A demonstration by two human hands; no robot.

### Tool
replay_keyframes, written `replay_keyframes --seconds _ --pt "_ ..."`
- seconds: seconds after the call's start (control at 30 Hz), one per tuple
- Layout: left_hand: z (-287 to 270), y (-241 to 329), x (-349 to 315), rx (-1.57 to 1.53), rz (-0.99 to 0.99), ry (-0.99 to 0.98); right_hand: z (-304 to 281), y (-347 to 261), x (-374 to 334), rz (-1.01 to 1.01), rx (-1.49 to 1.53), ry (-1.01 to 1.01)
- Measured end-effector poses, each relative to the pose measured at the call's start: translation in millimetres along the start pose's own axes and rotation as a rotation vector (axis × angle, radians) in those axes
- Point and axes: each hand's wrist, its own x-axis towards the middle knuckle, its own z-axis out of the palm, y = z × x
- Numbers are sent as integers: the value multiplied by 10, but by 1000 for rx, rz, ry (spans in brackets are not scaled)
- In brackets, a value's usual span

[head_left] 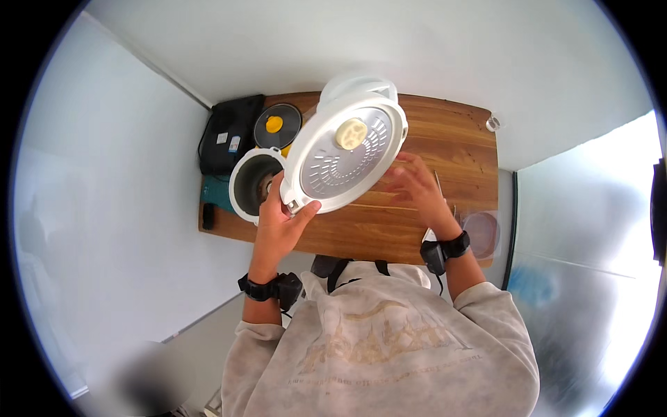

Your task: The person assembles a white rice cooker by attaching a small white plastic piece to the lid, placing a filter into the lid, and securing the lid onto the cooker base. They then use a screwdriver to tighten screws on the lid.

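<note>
My left hand [276,226] grips the near-left edge of a white rice cooker lid [332,170], with the thumb at its front rim. The lid is tilted up, so its perforated metal inner face and a cream-coloured round cap [351,133] on it are visible. To the left of the lid, the open white rice cooker body [237,182] stands on the table, its grey inside partly hidden by my left hand and the lid. My right hand [417,186] is open beside the lid's right edge, fingers apart and slightly blurred, holding nothing.
On the wooden table [445,139], a black case [233,132] and a glass lid [287,117] with a yellow knob are at the back left. A teal item [217,191] and a small black object [208,216] lie left. A clear container [481,235] is at right; a small cup [492,124] sits far right.
</note>
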Motion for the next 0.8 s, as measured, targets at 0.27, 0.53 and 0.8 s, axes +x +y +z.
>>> replay_keyframes --seconds 0.27,0.53,0.8 --pt "-307 99 -182 48 -43 -36 14 -251 104 -1 2 -38" --pt "-777 186 -268 180 164 -84 560 -87 55 41 61 -118" --pt "-1178 81 -328 131 412 -58 945 349 259 205 34 -135"
